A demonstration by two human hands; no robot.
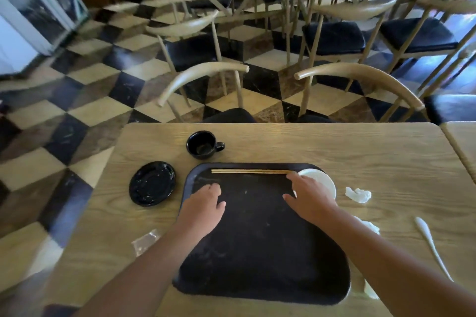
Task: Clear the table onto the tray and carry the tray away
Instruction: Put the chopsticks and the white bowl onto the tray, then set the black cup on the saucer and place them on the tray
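Note:
A black tray (257, 252) lies on the wooden table (360, 152) in front of me. A pair of wooden chopsticks (249, 171) rests along the tray's far edge. A white dish (322, 180) sits at the tray's far right corner. My right hand (307, 195) hovers over that corner with fingers spread, partly covering the dish and touching the chopsticks' right end. My left hand (203, 207) is over the tray's left side, fingers loosely curled, holding nothing. A black cup (203, 147) and a black saucer (152, 183) stand left of the tray.
A crumpled white napkin (358, 194) and a white spoon (430, 242) lie right of the tray; more white paper (368, 226) shows under my right forearm. A clear wrapper (146, 240) lies at the left. Two chairs (206, 80) stand behind the table's far edge.

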